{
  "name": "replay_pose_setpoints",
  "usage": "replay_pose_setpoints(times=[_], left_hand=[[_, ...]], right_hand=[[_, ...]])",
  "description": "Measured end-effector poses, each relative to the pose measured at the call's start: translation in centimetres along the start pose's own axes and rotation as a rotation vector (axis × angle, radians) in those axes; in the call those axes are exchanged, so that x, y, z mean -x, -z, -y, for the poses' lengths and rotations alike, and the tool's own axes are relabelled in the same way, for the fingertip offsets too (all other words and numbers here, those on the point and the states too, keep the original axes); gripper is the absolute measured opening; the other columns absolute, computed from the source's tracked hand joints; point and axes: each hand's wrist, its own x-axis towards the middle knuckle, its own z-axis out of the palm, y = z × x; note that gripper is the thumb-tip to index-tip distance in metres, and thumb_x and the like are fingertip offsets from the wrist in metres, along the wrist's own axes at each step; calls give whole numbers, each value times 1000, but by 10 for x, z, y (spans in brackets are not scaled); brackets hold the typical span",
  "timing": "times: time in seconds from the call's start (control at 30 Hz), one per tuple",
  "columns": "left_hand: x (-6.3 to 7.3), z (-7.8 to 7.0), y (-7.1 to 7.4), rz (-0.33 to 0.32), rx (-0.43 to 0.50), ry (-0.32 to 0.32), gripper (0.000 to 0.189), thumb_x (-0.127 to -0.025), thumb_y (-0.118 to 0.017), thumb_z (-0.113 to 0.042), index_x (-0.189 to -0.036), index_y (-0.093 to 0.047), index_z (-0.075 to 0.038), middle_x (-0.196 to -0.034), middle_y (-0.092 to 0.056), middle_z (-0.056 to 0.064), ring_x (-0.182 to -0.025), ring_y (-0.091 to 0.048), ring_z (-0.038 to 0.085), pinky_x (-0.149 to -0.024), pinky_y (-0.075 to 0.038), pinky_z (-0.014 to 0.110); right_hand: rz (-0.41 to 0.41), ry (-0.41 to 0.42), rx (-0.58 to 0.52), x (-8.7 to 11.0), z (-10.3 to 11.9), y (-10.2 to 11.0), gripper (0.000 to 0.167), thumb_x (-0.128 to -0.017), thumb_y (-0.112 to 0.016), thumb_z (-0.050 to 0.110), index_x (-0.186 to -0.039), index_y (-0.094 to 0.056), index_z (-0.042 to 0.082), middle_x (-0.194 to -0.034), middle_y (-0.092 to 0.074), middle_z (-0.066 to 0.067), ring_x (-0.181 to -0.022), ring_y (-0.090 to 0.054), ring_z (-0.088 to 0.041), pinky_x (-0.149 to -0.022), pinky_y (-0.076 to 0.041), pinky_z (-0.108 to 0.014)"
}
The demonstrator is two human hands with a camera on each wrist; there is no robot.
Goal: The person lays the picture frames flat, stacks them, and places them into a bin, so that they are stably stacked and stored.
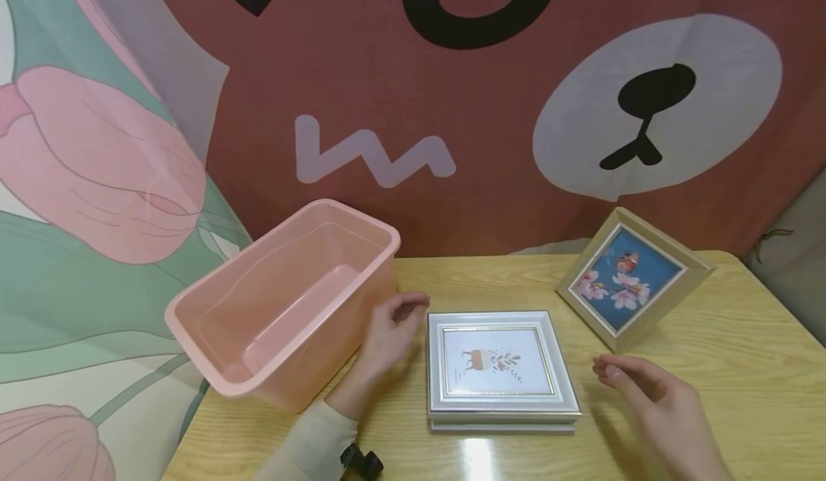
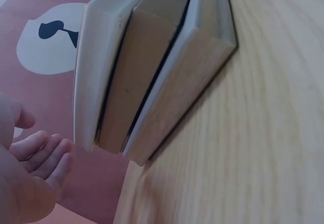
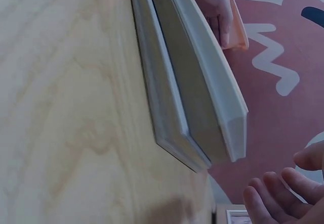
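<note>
A white picture frame (image 1: 497, 363) with a plant print lies face up on top of a small stack. Below it, the left wrist view shows a tan layer (image 2: 139, 77) and a pale bottom frame (image 2: 177, 92). To the left of the stack my left hand (image 1: 395, 334) hovers, its fingers loosely bent and holding nothing. My right hand (image 1: 665, 406) is off the stack's right side, also holding nothing, with fingers relaxed. Both hands appear apart from the frames.
A pink plastic bin (image 1: 284, 302) stands at the left, close beside my left hand. At the back right, a tan picture frame (image 1: 632, 280) with a blossom picture stands tilted on the wooden table (image 1: 748, 366). A bear-patterned cloth (image 1: 490, 108) hangs behind.
</note>
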Motion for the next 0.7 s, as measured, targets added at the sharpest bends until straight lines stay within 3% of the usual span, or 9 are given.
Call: replay_pose_setpoints(times=[0.27,0.53,0.7], left_hand=[[-5,-8,-3,19,32,-40,23,-102,-64,1,-122,-74,7,-120,-77,27,-117,-71,50,-99,-58,23],[-8,-16,-5,26,33,-63,24,-101,-64,1,-122,-74,8,-120,-77,27,-116,-74,44,-100,-59,25],[-11,-19,-7,33,38,-71,24,-101,-65,0,-122,-74,8,-121,-77,27,-118,-74,44,-101,-59,24]], right_hand=[[-32,28,13,-6,3,11,33,-111,-63,23,-132,-72,-1,-106,-76,29,-97,-68,17,-81,-51,-2],[-48,10,13,-10,8,18,35,-111,-63,24,-134,-71,-2,-106,-75,32,-95,-68,16,-79,-51,-2],[-95,82,-29,-14,10,22,29,-109,-66,16,-130,-72,-4,-107,-76,32,-96,-71,15,-82,-50,0]])
